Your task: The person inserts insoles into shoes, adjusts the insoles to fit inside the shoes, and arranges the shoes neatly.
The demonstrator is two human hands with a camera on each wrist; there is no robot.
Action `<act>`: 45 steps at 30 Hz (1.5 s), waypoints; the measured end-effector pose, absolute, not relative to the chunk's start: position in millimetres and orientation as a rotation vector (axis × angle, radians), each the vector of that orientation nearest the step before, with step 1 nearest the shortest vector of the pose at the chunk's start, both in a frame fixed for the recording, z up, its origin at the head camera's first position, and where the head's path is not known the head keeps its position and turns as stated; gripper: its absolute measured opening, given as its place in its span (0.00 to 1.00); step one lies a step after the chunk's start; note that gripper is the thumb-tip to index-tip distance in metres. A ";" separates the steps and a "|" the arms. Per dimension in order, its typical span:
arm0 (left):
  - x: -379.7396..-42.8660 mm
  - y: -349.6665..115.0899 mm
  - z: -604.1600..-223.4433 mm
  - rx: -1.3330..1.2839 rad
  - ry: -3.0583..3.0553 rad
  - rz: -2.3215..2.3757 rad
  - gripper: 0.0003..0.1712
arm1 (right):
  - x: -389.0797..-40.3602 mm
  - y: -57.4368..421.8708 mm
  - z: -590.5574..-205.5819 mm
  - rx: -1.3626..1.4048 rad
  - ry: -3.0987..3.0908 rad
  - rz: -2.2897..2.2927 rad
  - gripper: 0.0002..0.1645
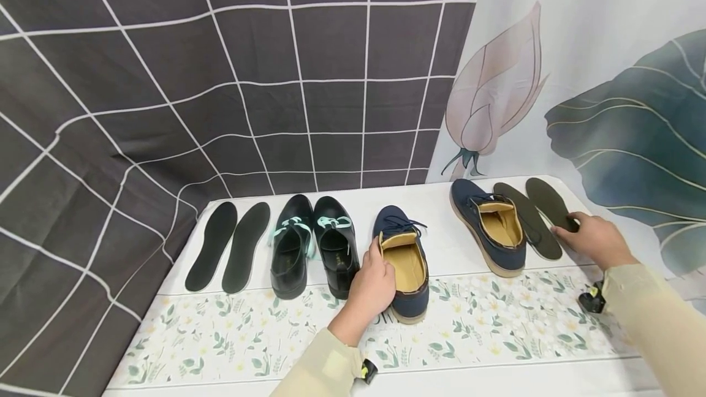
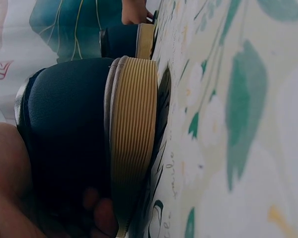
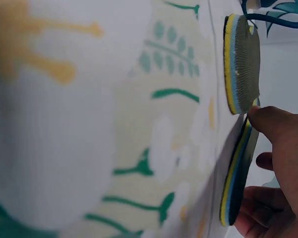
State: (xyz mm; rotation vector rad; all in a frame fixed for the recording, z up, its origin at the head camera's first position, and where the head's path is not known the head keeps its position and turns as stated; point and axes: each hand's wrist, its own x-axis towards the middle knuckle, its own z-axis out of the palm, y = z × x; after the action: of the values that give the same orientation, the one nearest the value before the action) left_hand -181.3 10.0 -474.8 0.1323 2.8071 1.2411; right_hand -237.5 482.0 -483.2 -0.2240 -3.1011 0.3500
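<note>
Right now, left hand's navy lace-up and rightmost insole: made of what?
Navy lace-up: fine grain and soft sheen suggest leather or faux leather; ribbed tan sole, likely rubber.
Rightmost insole: likely foam, matte dark top; yellow and blue layers at the edge.

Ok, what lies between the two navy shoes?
Only bare white and floral surface separates the left navy shoe from the right navy shoe in the head view.

navy laced shoe (image 1: pixel 407 269) | upright, tan inside | dark insole (image 1: pixel 549 202) | far right, yellow-blue edge

Insole pair (image 1: pixel 246 249) far left, shoe pair (image 1: pixel 289 271) beside it, middle shoe (image 1: pixel 407 267), right shoe (image 1: pixel 491 230), two insoles (image 1: pixel 528 220) far right
</note>
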 end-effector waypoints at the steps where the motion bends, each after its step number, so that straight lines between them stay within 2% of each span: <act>1: -181.3 10.0 -475.2 0.137 2.808 1.245 0.34 | -237.3 482.6 -484.3 -0.217 -3.110 0.344 0.45; 6: -181.6 10.4 -477.6 0.136 2.805 1.246 0.34 | -237.1 484.2 -487.4 -0.210 -3.135 0.310 0.43; 20: -181.7 8.8 -474.3 0.095 2.791 1.239 0.34 | -233.6 484.6 -476.9 -0.146 -3.232 0.266 0.28; 27: -182.5 8.7 -474.9 0.106 2.783 1.256 0.34 | -228.9 484.7 -472.4 -0.238 -3.250 0.283 0.35; 38: -181.0 10.7 -475.2 0.119 2.784 1.259 0.34 | -229.8 484.8 -477.7 -0.234 -3.243 0.285 0.51; 45: -181.3 10.1 -474.3 0.114 2.779 1.251 0.34 | -229.2 482.9 -475.9 -0.184 -3.223 0.225 0.44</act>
State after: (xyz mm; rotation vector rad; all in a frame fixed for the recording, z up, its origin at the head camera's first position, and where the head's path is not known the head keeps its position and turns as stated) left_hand -181.3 10.1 -474.3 0.1140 2.7785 1.2510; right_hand -229.2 482.9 -475.9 -0.1838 -3.2227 0.2254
